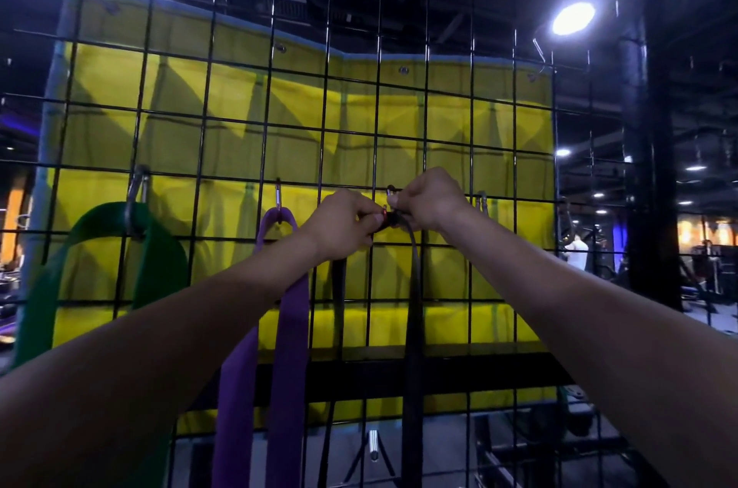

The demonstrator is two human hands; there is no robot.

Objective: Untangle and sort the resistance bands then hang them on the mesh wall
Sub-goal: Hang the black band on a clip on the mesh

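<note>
A black wire mesh wall (239, 136) fills the view. A wide green band (159, 260) hangs from a carabiner (137, 192) at the left. A purple band (293, 328) hangs from a second carabiner (278, 202) beside it. A black band (413, 308) hangs down at the centre, its top loop bunched between my hands. My left hand (343, 222) pinches the top of the black band with curled fingers. My right hand (429, 198) grips the same loop at a small carabiner (391, 192) on the mesh.
A yellow mat (459, 120) hangs behind the mesh. Another clip (481, 202) sits on the wire right of my right hand. A black pillar (655, 168) stands at the right, with gym floor and equipment beyond. Bright ceiling lights (573, 18) shine above.
</note>
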